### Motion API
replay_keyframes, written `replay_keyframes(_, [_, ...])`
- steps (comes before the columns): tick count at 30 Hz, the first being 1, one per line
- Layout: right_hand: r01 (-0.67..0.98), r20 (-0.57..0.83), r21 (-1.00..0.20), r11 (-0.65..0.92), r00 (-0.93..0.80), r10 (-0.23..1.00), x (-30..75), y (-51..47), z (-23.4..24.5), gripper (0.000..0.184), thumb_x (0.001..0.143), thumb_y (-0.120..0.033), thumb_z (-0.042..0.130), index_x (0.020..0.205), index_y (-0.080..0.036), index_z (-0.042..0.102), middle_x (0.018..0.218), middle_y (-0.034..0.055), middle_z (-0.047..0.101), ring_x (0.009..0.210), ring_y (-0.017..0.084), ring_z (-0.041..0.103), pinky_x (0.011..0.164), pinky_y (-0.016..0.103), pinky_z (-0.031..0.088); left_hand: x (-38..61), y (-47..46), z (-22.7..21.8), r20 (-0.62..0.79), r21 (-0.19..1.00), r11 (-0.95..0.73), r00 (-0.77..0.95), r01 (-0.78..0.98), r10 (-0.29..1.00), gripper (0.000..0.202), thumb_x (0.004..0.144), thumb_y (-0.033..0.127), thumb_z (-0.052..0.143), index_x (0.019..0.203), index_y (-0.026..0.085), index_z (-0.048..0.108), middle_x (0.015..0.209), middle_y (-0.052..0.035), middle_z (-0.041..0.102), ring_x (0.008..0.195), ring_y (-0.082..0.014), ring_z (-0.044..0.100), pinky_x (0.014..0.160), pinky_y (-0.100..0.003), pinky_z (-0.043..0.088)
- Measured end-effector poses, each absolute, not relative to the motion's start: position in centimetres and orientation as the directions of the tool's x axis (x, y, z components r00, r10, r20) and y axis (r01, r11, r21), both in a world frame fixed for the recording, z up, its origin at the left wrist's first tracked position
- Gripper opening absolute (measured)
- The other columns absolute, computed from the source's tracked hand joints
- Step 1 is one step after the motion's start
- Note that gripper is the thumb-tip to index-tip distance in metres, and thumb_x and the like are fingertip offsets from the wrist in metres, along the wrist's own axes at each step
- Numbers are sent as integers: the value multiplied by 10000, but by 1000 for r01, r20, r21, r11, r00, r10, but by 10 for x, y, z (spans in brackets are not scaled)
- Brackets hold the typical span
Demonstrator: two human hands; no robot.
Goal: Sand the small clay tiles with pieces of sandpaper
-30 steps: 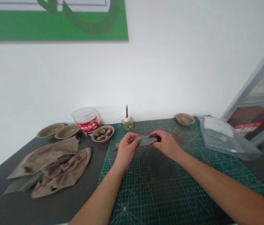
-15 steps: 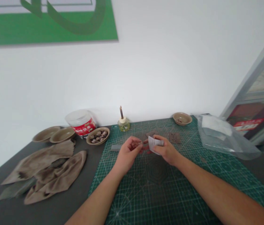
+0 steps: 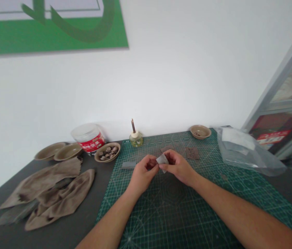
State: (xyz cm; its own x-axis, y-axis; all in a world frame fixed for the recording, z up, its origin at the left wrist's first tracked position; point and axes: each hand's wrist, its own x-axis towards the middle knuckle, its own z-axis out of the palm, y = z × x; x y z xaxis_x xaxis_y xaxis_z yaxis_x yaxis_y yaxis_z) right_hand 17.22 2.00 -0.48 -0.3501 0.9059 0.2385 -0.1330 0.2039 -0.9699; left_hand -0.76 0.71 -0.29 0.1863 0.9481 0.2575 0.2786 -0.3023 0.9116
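You are holding a small grey sheet (image 3: 162,159) between both hands, just above the green cutting mat (image 3: 177,211), near its far middle. Your right hand (image 3: 178,166) is pinching the sheet's right side, thumb and fingers closed on it, and the sheet is bending into a fold. Your left hand (image 3: 143,172) is curling its fingers in tight, with its fingertips meeting the sheet's left edge; whether anything else is sitting inside that hand is too hidden to tell.

A grey strip (image 3: 129,164) is lying flat on the mat just left of your left hand, and a dark square piece (image 3: 192,153) is lying just beyond your right. At the far edge of the bench (image 3: 83,221), a small glass bottle (image 3: 136,139) with a stick in it is standing upright. To its left, a bowl of small lumps (image 3: 107,152) is sitting beside a red-labelled tub (image 3: 88,137). Brown cloths (image 3: 47,193) are lying crumpled well to your left, and a clear plastic bag (image 3: 244,150) is lying to your right.
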Motion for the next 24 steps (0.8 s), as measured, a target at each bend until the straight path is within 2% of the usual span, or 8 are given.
replay_keyframes(7, [-105,228,-973,207,-263,937,171,22,-8,266,758,-369,767,851,-185,599,731,-21,604,651,127,546,627,264,437,-8,8,-2,298,872,-326,131,366,945,86,783,237,668,845,178,676,717,2,643,653,-135,577,617,-232,449])
replay_keyframes(9, [-144,222,-971,192,-232,947,171,22,-8,297,744,-350,778,922,-193,600,746,-19,624,654,133,568,624,267,448,-8,8,-3,314,853,-335,120,399,942,85,782,254,672,816,177,678,692,5,630,635,-134,568,599,-230,440])
replay_keyframes(11, [-183,198,-970,162,-200,959,170,21,-10,405,723,-329,791,1052,-205,589,780,-14,648,675,145,593,629,272,462,-8,8,-4,327,841,-345,117,416,938,89,785,263,672,805,177,670,682,7,623,631,-134,567,597,-231,440])
replay_keyframes(13, [-165,167,-977,137,-187,968,170,21,-11,438,723,-322,784,1100,-197,601,813,3,670,702,155,609,643,278,470,-7,8,-5,340,833,-355,114,423,933,93,790,267,670,813,177,660,687,9,619,639,-134,570,606,-233,445])
replay_keyframes(17, [-56,138,-990,130,-177,974,170,20,-12,239,757,-342,743,896,-162,670,765,15,662,669,147,587,621,271,451,-8,7,-7,350,829,-367,121,422,929,98,807,271,662,820,176,643,708,6,620,662,-136,579,626,-239,455])
replay_keyframes(24, [13,134,-990,137,-148,980,172,20,-12,201,769,-345,731,822,-165,659,699,-8,620,619,131,537,575,255,411,-8,2,-3,346,769,-404,210,495,914,25,793,196,637,806,179,649,715,9,634,672,-134,589,650,-242,455])
